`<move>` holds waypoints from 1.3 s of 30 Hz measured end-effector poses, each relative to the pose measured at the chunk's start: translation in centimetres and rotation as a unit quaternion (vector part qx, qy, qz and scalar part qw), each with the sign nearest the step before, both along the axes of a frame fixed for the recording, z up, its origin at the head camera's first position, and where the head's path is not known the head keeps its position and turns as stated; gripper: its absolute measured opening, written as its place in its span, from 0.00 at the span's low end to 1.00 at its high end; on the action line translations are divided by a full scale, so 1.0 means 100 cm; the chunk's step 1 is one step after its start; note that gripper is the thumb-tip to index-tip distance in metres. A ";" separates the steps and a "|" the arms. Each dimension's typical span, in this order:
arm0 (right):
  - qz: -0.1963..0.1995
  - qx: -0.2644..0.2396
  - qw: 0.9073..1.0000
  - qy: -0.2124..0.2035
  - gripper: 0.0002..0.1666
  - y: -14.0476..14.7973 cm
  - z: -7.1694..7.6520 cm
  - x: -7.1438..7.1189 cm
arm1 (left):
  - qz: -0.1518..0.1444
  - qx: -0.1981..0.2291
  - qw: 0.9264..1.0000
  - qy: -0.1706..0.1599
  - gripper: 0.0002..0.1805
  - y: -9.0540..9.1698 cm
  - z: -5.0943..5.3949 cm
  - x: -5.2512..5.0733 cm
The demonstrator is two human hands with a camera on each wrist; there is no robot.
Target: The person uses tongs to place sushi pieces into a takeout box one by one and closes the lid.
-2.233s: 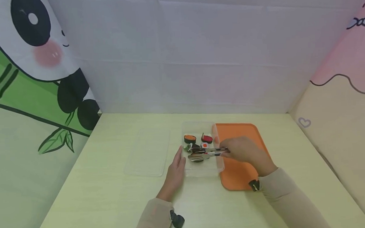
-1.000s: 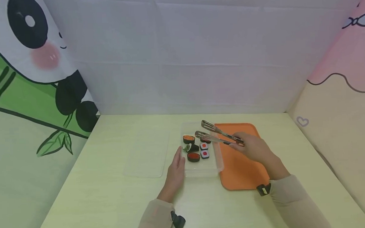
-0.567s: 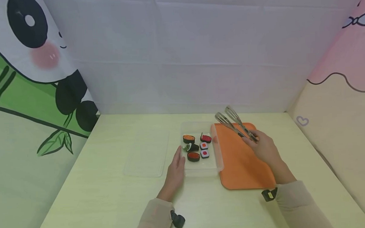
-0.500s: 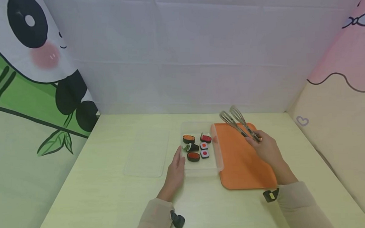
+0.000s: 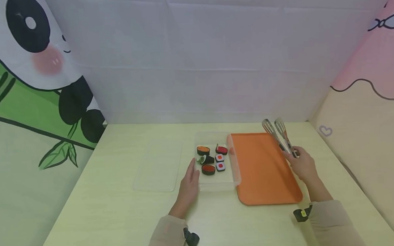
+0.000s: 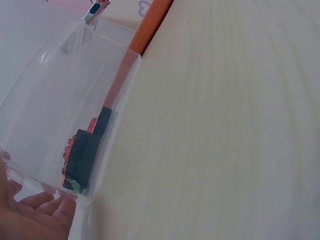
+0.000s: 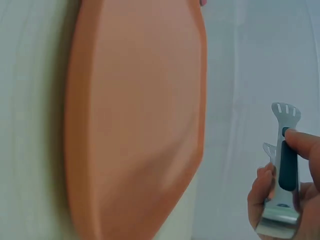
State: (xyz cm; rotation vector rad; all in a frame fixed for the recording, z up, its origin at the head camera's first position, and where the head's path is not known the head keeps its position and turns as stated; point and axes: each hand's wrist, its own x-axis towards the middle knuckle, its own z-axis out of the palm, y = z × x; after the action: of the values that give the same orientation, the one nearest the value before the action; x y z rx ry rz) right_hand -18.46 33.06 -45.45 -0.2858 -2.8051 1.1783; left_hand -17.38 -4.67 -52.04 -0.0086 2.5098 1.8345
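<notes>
A clear plastic box [image 5: 218, 185] stands on the table, holding several sushi pieces: an orange-topped roll [image 5: 203, 150], a red-topped roll [image 5: 208, 169], a dark hand roll [image 5: 207, 159], a red piece [image 5: 221, 149] and small white-rimmed rolls [image 5: 220, 166]. Along the box's left wall rests my left hand [image 5: 187, 185], its fingers against the outside. My right hand [image 5: 302, 164] grips metal tongs [image 5: 283, 136] by the handles over the orange tray's right edge. In the right wrist view the tongs [image 7: 287, 165] show dark grip inlays and slotted tips, with nothing between the arms.
The orange tray [image 5: 265, 171] lies right of the box, whose right side overlaps its edge; only a shadow falls on it. To the left a clear flat lid [image 5: 159, 166] lies on the pale wooden table [image 5: 115, 212]. A white backdrop rises behind.
The tongs have left the box, their arms spread apart, and my right hand has carried them right across the orange tray. The left hand has stayed at the box.
</notes>
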 end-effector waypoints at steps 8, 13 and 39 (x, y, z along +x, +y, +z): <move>0.002 -0.038 0.999 -0.024 0.41 0.024 -0.019 0.001 | 0.003 -0.004 1.000 0.005 0.29 -0.001 0.000 0.001; 0.001 -0.063 0.997 -0.036 0.40 0.036 -0.027 0.002 | 0.006 -0.007 1.000 -0.002 0.29 -0.001 0.000 0.002; -0.022 -0.032 0.996 -0.081 0.36 0.048 -0.043 0.005 | -0.009 -0.001 1.000 0.008 0.29 -0.003 -0.001 0.001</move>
State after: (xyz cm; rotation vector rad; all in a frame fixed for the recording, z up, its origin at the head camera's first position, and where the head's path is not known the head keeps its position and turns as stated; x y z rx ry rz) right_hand -17.96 37.85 -49.77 -0.4650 -2.8832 1.2911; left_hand -17.33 -4.95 -52.16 0.0300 2.5140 1.8325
